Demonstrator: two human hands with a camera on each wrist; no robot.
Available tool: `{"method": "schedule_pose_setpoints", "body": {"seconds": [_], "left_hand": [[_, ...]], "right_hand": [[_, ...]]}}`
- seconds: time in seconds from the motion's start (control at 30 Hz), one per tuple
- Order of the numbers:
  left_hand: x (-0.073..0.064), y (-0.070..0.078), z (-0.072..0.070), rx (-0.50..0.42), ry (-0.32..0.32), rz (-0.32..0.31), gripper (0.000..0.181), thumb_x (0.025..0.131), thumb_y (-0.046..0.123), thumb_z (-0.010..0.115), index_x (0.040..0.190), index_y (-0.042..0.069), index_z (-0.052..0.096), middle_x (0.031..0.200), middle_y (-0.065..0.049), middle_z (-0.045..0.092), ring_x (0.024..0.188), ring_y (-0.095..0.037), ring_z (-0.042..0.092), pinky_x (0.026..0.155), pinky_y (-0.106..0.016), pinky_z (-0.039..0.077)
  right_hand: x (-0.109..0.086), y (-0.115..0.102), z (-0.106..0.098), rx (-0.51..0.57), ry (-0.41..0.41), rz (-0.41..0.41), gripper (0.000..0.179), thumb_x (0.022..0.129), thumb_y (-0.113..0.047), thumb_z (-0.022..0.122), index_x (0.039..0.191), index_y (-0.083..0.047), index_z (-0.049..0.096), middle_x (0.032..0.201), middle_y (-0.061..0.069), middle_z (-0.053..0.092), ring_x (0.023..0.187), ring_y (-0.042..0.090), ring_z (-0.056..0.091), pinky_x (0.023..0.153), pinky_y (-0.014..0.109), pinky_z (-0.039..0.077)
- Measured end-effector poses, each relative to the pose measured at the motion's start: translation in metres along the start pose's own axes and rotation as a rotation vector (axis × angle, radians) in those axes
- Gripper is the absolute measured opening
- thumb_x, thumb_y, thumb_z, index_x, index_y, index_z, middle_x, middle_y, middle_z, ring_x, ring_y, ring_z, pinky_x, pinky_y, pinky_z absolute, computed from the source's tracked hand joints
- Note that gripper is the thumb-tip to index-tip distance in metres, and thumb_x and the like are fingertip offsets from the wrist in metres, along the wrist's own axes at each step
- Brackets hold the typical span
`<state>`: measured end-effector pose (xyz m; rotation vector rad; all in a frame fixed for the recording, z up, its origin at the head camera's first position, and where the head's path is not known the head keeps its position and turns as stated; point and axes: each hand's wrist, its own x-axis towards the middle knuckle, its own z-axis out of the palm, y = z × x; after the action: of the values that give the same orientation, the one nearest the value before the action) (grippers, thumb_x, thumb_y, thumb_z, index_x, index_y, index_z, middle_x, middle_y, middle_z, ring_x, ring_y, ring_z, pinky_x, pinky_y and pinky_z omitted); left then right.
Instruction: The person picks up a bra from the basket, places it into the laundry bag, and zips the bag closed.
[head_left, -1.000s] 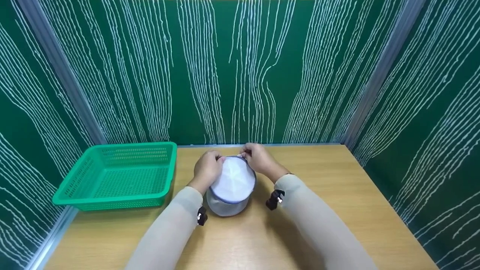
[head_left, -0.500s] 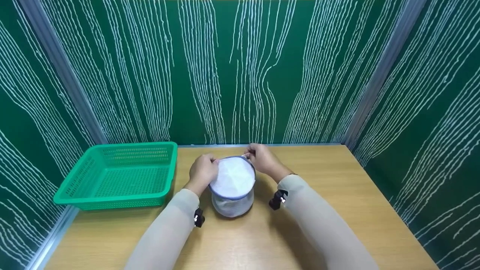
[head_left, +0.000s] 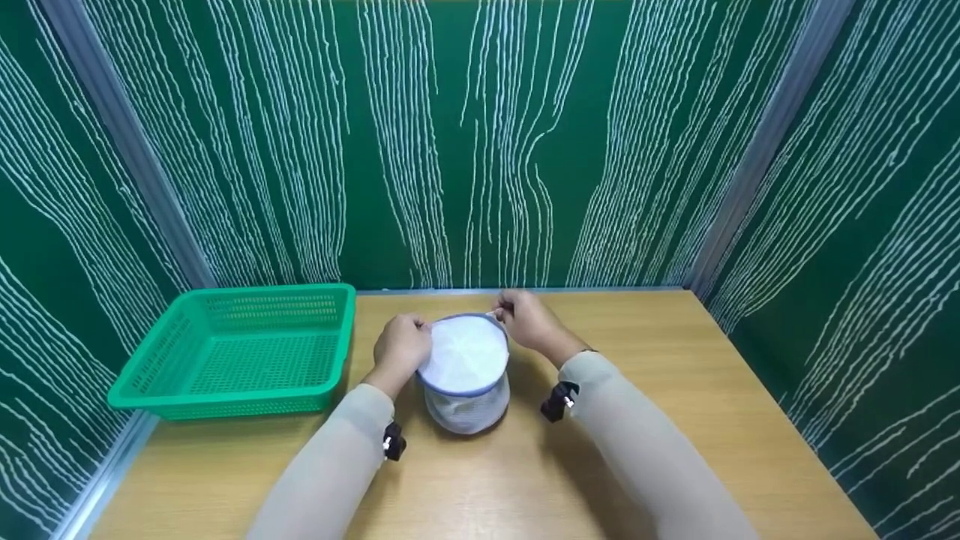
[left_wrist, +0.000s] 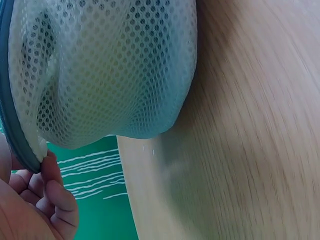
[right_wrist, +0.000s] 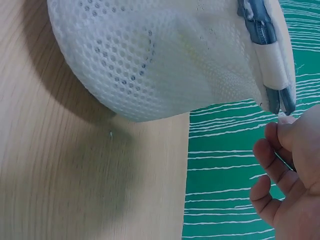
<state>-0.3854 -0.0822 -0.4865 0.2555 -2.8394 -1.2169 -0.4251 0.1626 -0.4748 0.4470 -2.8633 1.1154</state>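
A round white mesh laundry bag (head_left: 465, 356) with a blue-grey zippered rim stands on the table between my hands, its pale lid facing up. My left hand (head_left: 403, 346) pinches the rim at the bag's far left. In the left wrist view, thumb and forefinger of the left hand (left_wrist: 42, 202) close on the edge band. At the far right of the rim, my right hand (head_left: 529, 322) pinches a small white tip. The right wrist view has this tip (right_wrist: 285, 119) at the zipper's end, below a white fabric tab (right_wrist: 272, 66). Something yellowish shows faintly through the mesh.
A green perforated plastic basket (head_left: 262, 360) stands on the left of the wooden table (head_left: 465, 487). Green panels (head_left: 450, 150) with white wavy lines rise behind the table and at both sides. Small black devices (head_left: 559, 401) sit on both wrists.
My left hand has moved left and a little nearer along the rim, and the right hand slightly right. The bag's lid has tipped flatter, and more of the mesh side shows.
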Motion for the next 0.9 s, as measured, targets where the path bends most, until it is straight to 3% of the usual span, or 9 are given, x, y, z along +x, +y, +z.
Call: {"method": "schedule_pose_setpoints", "body": {"seconds": [0.17, 0.33, 0.47, 0.67, 0.77, 0.9], "left_hand": [[-0.001, -0.002, 0.000, 0.014, 0.014, 0.023, 0.031, 0.117, 0.030, 0.059, 0.126, 0.011, 0.082, 0.124, -0.010, 0.081, 0.113, -0.029, 0.075, 0.101, -0.050, 0.061], [-0.004, 0.003, 0.003, 0.014, -0.034, 0.025, 0.035, 0.119, 0.031, 0.056, 0.132, 0.009, 0.080, 0.128, -0.011, 0.079, 0.115, -0.029, 0.074, 0.104, -0.049, 0.062], [-0.005, 0.007, 0.005, -0.012, -0.065, 0.014, 0.039, 0.119, 0.033, 0.055, 0.141, 0.009, 0.076, 0.138, -0.012, 0.076, 0.128, -0.030, 0.073, 0.114, -0.048, 0.062], [-0.003, 0.015, 0.006, -0.001, -0.051, 0.096, 0.040, 0.120, 0.034, 0.055, 0.145, 0.010, 0.074, 0.146, -0.013, 0.075, 0.142, -0.035, 0.069, 0.123, -0.052, 0.055], [-0.002, 0.017, 0.006, 0.001, -0.057, 0.114, 0.038, 0.120, 0.034, 0.057, 0.143, 0.011, 0.075, 0.144, -0.012, 0.075, 0.141, -0.035, 0.069, 0.123, -0.053, 0.056], [-0.001, 0.018, 0.006, -0.009, -0.073, 0.116, 0.037, 0.118, 0.036, 0.062, 0.143, 0.012, 0.077, 0.144, -0.011, 0.076, 0.138, -0.033, 0.070, 0.122, -0.052, 0.056]], "right_hand": [[-0.002, -0.002, 0.000, -0.019, 0.002, -0.010, 0.012, 0.114, -0.002, 0.062, 0.112, -0.007, 0.073, 0.110, 0.012, 0.074, 0.104, 0.032, 0.072, 0.086, 0.040, 0.063], [-0.002, -0.003, 0.003, 0.002, 0.017, 0.019, 0.013, 0.115, -0.003, 0.061, 0.113, -0.008, 0.073, 0.111, 0.011, 0.074, 0.102, 0.026, 0.069, 0.087, 0.038, 0.064], [-0.002, -0.005, 0.006, -0.007, 0.012, 0.029, 0.011, 0.116, -0.007, 0.061, 0.114, -0.009, 0.072, 0.112, 0.010, 0.073, 0.101, 0.024, 0.068, 0.087, 0.037, 0.064], [-0.001, -0.010, 0.008, 0.024, -0.001, 0.040, 0.012, 0.115, -0.008, 0.064, 0.113, -0.012, 0.075, 0.112, 0.008, 0.076, 0.101, 0.024, 0.071, 0.085, 0.036, 0.065], [-0.001, -0.011, 0.007, 0.032, -0.006, -0.005, 0.014, 0.113, -0.005, 0.067, 0.116, -0.009, 0.080, 0.115, 0.010, 0.080, 0.107, 0.026, 0.075, 0.090, 0.037, 0.068], [0.000, -0.009, 0.004, 0.000, -0.001, -0.132, 0.017, 0.109, -0.001, 0.071, 0.120, -0.004, 0.084, 0.122, 0.015, 0.083, 0.119, 0.033, 0.079, 0.100, 0.041, 0.068]]}}
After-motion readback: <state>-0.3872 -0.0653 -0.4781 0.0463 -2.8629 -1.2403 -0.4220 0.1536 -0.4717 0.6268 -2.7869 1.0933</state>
